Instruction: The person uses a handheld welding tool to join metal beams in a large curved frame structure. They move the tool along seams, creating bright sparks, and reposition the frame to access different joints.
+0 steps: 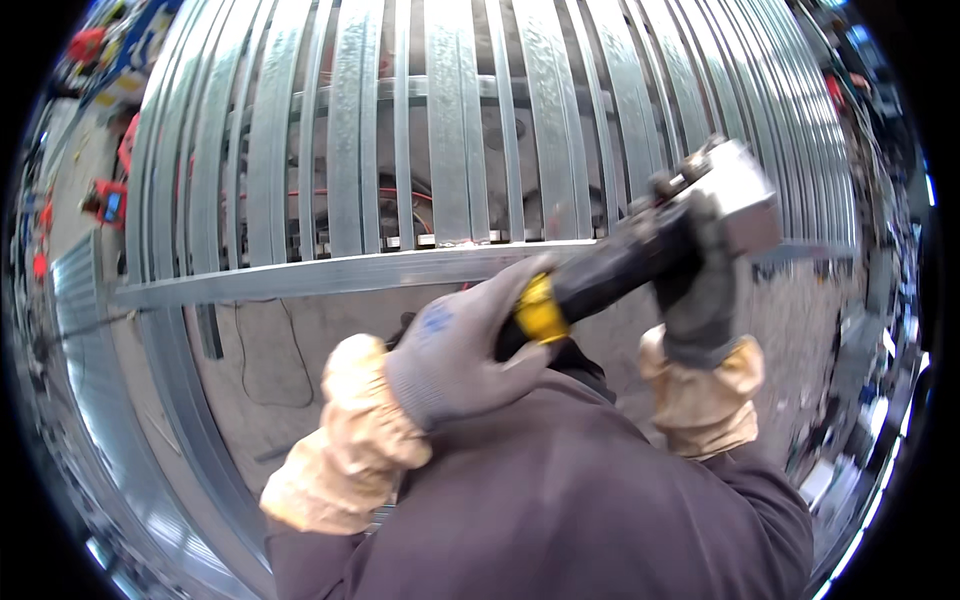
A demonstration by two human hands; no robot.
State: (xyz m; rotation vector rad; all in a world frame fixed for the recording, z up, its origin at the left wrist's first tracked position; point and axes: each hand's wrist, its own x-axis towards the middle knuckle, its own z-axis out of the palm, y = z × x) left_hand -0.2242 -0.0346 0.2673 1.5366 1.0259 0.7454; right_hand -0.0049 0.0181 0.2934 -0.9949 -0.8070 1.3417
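Observation:
A black and yellow angle grinder (620, 265) with a bright metal guard (740, 195) slants across in front of my chest. My left hand (465, 345), in a grey glove, is wrapped round its rear by the yellow band. Near the guard end, my right hand (700, 300) in a dark grey glove grips the body; motion blurs this end, and its disc cannot be made out. Tan cuffs cover both wrists. Just beyond the tool lies a frame of parallel galvanized steel bars (455, 130), bounded on my side by a long steel rail (370, 270).
Red hoses or cables (405, 193) show between the bars. A dark cable (300, 370) loops on the floor. Long steel profiles (170, 400) lie at the left, with a red device (108, 203) beyond. Blurred clutter lines the right rim.

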